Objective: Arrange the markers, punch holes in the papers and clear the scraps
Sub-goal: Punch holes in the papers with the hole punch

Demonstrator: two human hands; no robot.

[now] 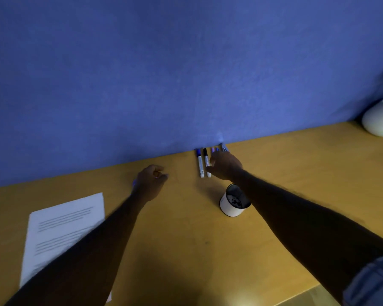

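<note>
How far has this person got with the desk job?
Several markers already lie in a row against the wall. The right hand is on that row; the left hand seems to hold another marker. The papers lie aside; punching and clearing scraps remain.

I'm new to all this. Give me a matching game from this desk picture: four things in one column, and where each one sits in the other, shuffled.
Things:
1. markers
2. papers
3. white cup
4. plant pot

Places:
A. far right corner of the desk
B. standing mid-desk
C. near left part of the desk
D. lying in a row by the blue wall

Pairs: 1-D, 2-C, 3-B, 4-A
</note>
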